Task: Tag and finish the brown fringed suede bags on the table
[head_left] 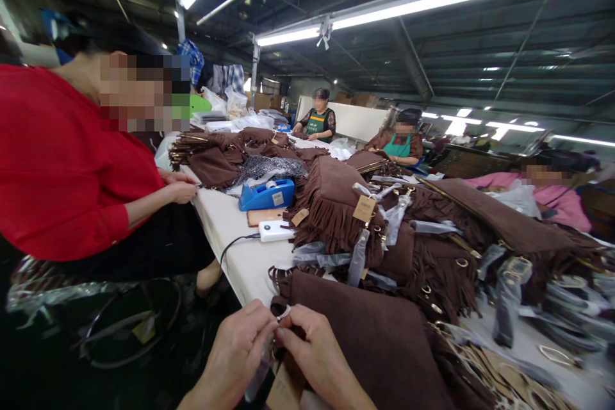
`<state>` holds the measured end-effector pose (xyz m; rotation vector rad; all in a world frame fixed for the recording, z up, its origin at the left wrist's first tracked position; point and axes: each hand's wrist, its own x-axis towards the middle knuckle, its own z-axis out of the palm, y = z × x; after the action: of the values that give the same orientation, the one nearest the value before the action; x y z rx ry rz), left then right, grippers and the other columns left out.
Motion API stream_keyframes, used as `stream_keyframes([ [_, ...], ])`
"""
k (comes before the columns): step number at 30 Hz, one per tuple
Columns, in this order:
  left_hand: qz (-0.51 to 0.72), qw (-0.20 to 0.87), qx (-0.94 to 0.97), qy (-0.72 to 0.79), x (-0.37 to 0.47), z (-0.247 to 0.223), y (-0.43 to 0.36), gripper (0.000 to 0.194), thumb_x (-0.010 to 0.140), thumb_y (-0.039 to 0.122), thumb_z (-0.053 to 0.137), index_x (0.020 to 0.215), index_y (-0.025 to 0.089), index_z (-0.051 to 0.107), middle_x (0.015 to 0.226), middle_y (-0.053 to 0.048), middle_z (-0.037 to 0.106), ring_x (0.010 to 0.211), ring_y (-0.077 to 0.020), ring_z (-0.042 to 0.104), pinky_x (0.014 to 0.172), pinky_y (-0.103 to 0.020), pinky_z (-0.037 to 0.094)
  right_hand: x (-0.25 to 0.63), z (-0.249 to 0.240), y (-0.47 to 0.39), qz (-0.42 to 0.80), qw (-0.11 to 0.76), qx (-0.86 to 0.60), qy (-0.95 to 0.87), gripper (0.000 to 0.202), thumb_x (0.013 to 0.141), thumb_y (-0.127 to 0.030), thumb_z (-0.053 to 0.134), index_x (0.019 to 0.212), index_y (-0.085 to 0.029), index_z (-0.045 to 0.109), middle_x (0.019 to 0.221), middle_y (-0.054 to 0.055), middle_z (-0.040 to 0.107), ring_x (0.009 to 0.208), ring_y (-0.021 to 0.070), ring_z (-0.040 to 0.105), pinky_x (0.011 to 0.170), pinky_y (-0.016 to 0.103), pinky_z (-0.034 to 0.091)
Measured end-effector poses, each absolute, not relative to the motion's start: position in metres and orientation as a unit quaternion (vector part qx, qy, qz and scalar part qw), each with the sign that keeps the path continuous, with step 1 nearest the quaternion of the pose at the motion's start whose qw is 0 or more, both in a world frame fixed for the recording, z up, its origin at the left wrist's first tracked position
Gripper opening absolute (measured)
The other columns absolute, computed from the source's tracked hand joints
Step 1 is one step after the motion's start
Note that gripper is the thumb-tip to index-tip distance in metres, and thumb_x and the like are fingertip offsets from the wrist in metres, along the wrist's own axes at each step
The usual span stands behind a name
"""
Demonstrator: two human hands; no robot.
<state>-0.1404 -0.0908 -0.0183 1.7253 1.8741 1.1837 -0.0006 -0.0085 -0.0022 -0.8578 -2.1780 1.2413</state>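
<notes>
Both hands met at the near corner of a brown bag (379, 339) lying flat at the table (225, 218) edge. The left hand (240, 352) and right hand (314, 349) pinched shut on a small ring (283, 314), steadying it close for fine work, a paper tag (283, 387) hanging below.

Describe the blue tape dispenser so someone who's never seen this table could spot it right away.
Start at the long white table beside the person in the red top. Near its edge, left of the heap of brown fringed bags, sits the tape dispenser. It is the only bright blue thing among brown suede.
</notes>
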Motion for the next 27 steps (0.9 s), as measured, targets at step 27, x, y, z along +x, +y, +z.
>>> stream_keyframes([
  [27,0.696,0.629,0.105,0.331,-0.137,-0.035,-0.084,0.031,0.064,0.033,0.089,0.079,0.012,0.071,0.104,-0.013,0.074,0.06,-0.0077,0.057,0.061,-0.02,0.047,0.03,-0.032,-0.013,0.294,0.18,-0.097,-0.934,0.027,0.071,-0.005,0.064,0.091,-0.022,0.065,0.111,0.005,0.067,0.1,0.0202,0.058,0.089,0.029,0.045],
])
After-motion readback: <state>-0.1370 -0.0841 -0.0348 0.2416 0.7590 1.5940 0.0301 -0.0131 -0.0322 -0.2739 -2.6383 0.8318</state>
